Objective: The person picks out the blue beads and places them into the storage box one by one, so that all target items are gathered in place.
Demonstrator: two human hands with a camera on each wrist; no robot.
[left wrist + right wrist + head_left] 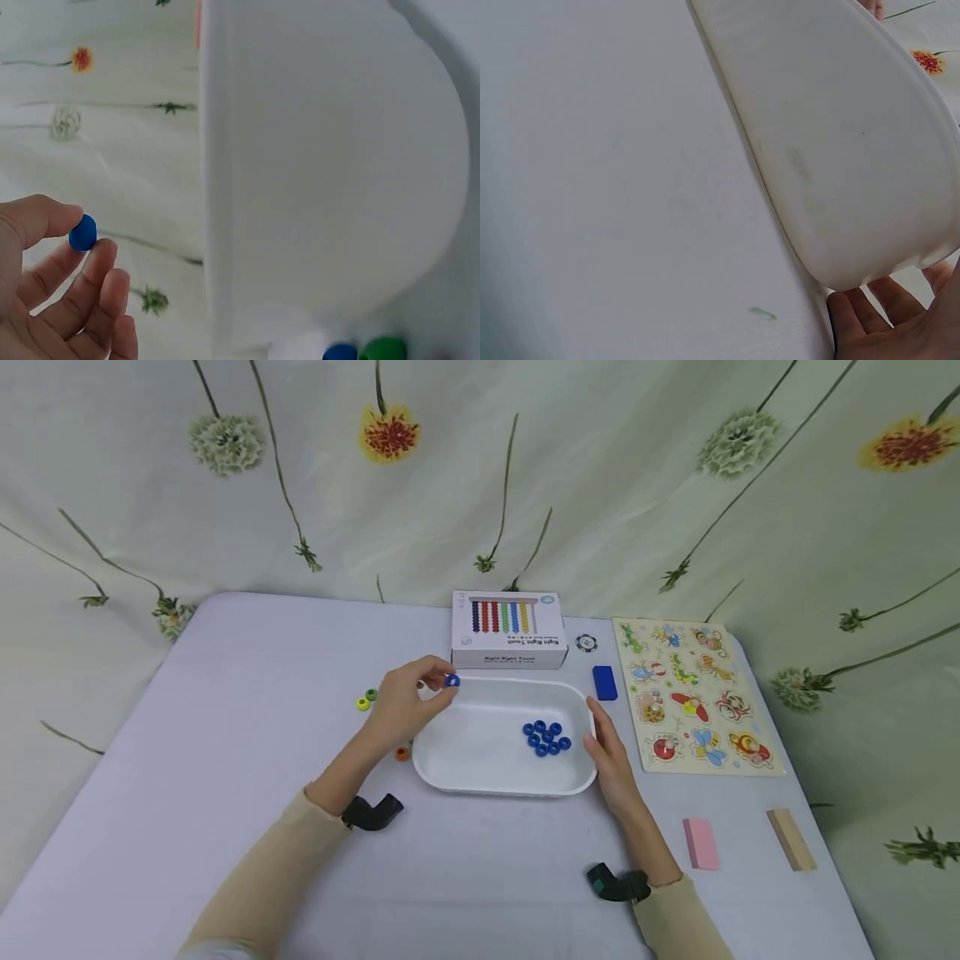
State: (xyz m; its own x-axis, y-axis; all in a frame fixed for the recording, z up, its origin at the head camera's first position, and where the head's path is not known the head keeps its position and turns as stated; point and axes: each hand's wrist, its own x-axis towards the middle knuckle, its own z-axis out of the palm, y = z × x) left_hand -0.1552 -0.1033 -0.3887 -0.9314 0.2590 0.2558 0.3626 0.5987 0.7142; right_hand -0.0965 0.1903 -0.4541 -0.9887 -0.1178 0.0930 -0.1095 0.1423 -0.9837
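Observation:
Between thumb and forefinger my left hand [401, 703] pinches a blue bead [452, 676] with a hole through it, held over the tray's far left corner. The left wrist view shows the same blue bead [82, 234] at the fingertips, the other fingers loosely bent. Several more blue beads [554, 748] lie in the right half of the white tray [472, 752]. At the tray's right end my right hand [615, 768] grips the side, thumb at the rim. In the right wrist view its fingers [891, 298] reach against the tray's outer wall.
Left of the tray lie a green bead [371, 694], a yellow bead [363, 703] and an orange bead [402, 753]. Behind it stands a white box [510, 657]. Rightward are a blue block [604, 683], an animal puzzle board [697, 697], a pink block [701, 843] and a wooden block [791, 839].

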